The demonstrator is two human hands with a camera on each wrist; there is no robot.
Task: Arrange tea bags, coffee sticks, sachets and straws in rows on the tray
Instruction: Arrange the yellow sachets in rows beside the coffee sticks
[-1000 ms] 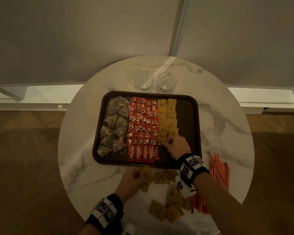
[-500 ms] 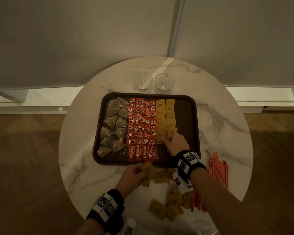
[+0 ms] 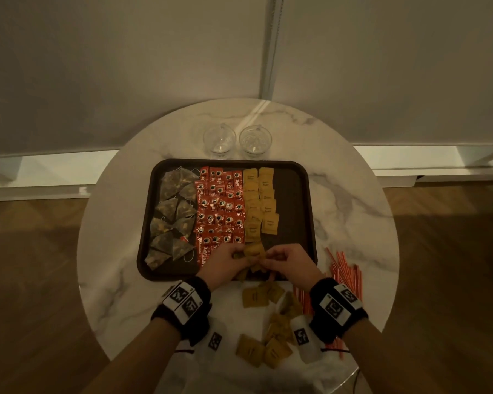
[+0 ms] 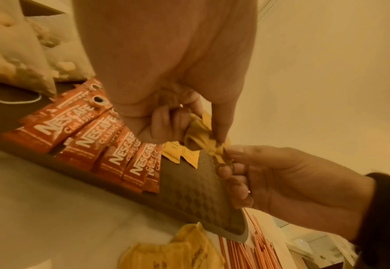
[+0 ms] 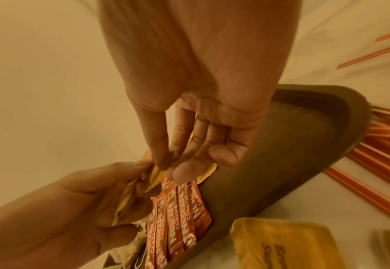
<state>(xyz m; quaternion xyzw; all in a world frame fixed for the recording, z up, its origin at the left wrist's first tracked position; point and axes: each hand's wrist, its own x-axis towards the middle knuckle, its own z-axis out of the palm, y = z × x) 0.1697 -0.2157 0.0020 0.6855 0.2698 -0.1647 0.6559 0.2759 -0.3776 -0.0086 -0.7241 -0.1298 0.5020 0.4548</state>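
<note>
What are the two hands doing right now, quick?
Left hand: closed around a bunch of yellow sachets.
Right hand: thumb and fingers pinching one sachet from that bunch, over the tray.

Dark tray (image 3: 305, 200) carries three rows: tea bags (image 3: 174, 220) left, red coffee sticks (image 3: 219, 211) centre, yellow sachets (image 3: 261, 206) right. Loose sachets (image 3: 268, 336) and orange straws (image 3: 345, 268) lie on the surface beside it.
</note>
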